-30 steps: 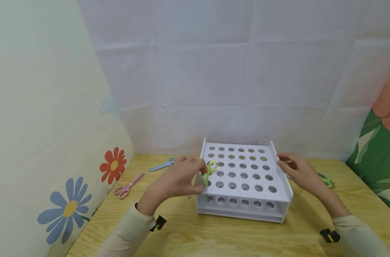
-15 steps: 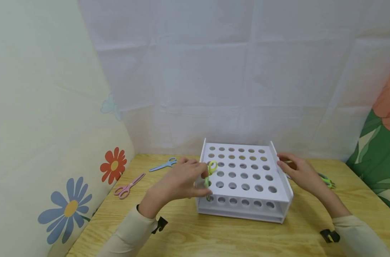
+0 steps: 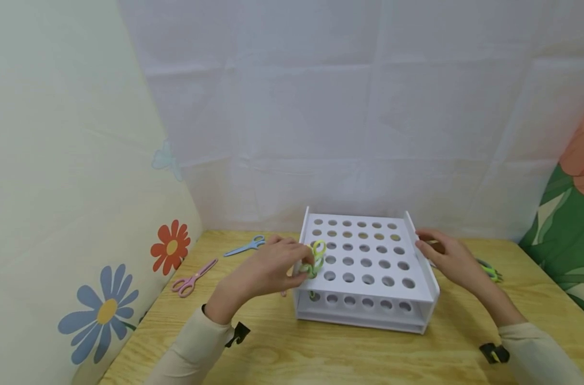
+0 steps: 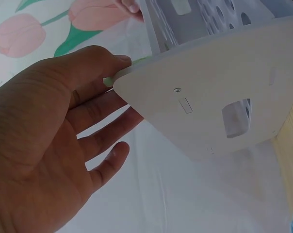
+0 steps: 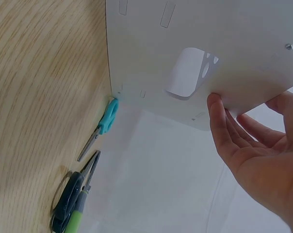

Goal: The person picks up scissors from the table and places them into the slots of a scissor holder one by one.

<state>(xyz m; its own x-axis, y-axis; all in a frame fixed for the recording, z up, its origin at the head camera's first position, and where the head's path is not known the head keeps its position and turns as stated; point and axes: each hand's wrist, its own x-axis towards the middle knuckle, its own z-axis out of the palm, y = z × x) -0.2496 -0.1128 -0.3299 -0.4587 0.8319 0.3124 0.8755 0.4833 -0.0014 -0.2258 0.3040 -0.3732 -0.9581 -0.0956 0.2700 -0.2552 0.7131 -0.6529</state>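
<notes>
In the head view a white two-tier rack (image 3: 419, 286) with rows of round holes stands on the table. My left hand (image 3: 269, 267) pinches the light green handles of a pair of scissors (image 3: 318, 248) at the rack's near left corner. Its blades go down through a hole there, and a bit of green shows at the lower tier. In the left wrist view, a sliver of the green handle (image 4: 107, 81) shows beside the side panel's corner. My right hand (image 3: 452, 262) grips the right side panel, its fingers (image 5: 217, 114) against the outer face in the right wrist view.
Left of the rack on the wooden table (image 3: 267, 353) lie pink scissors (image 3: 191, 279) and blue scissors (image 3: 246, 246). To its right are teal scissors (image 5: 107, 116) and dark-and-green-handled scissors (image 5: 69, 201). A white cloth (image 3: 320, 117) hangs behind.
My left thumb moved off toward the rack's front, then came back to the handles. The scissors' handles have turned slightly at the hole. My right hand and the rack stay in place.
</notes>
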